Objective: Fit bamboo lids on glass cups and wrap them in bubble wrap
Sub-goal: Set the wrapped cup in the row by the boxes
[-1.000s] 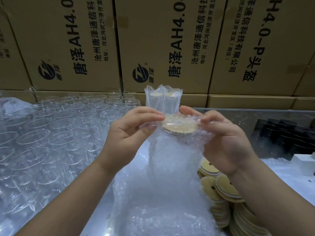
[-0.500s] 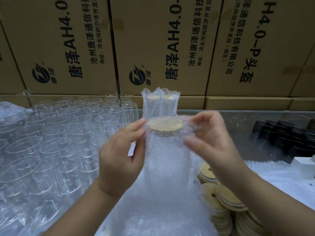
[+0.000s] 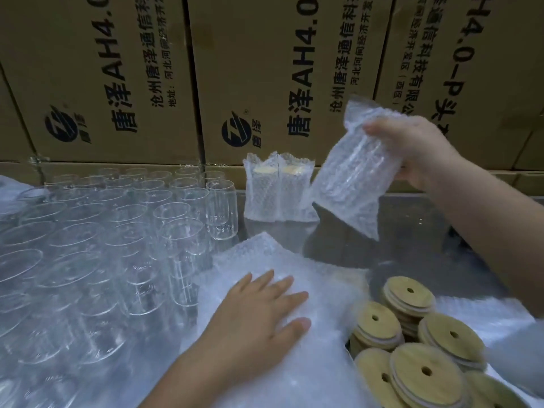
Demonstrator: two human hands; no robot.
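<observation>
Right hand (image 3: 412, 148) grips wrapped cup (image 3: 353, 169), tilted, off table, likely bound for spot beside two finished wrapped cups (image 3: 276, 187) just left of it. Lid inside blurred, probably fitted. Left hand (image 3: 259, 313) flat, fingers spread, pinning bubble wrap stack (image 3: 323, 278); bamboo lids (image 3: 421, 375) to its right, glass cups (image 3: 176, 231) to its left.

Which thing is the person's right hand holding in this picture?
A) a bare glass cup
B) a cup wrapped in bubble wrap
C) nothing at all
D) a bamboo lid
B: the right hand grips a bubble-wrapped cup, held tilted in the air.
</observation>
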